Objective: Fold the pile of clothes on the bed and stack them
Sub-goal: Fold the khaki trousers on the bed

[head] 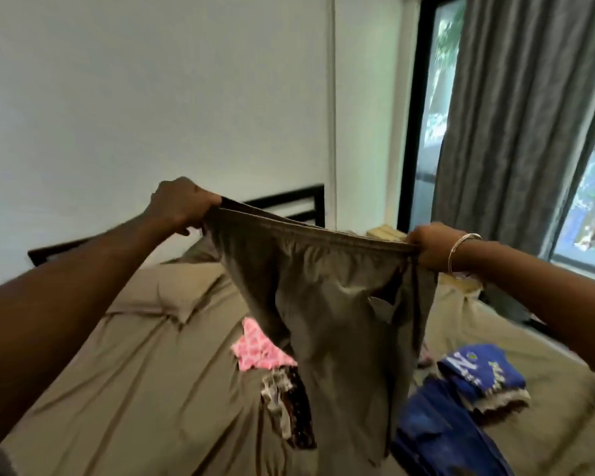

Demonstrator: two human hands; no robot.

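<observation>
Head view, read left to right with the bed (pixel 124 372) as landmark. The left hand (pixel 179 206) is raised above the bed on an outstretched forearm, knuckles up, its fingers curled tight around one end of the waistband of a pair of olive-grey shorts (pixel 327 314). The right hand (pixel 430 247), lower than the left and wearing a thin bangle (pixel 461 250) at the wrist, pinches the other end of the waistband in closed fingers. The shorts hang in the air over the middle of the bed, hiding much of what lies beneath them. On the bed, left of the hanging cloth, lies a pink patterned garment (pixel 258 348) with a dark patterned garment (pixel 294 407) just below it; right of the cloth lie a blue garment (pixel 440 438) and a folded blue printed shirt (pixel 481 376) atop other folded pieces. A pillow (pixel 172 293) sits toward the bed's head; a grey curtain (pixel 509 115) hangs beyond its far side. The waistband runs crosswise, tilted down to the right; the long axis of the shorts hangs downward, legs toward the bed.
</observation>
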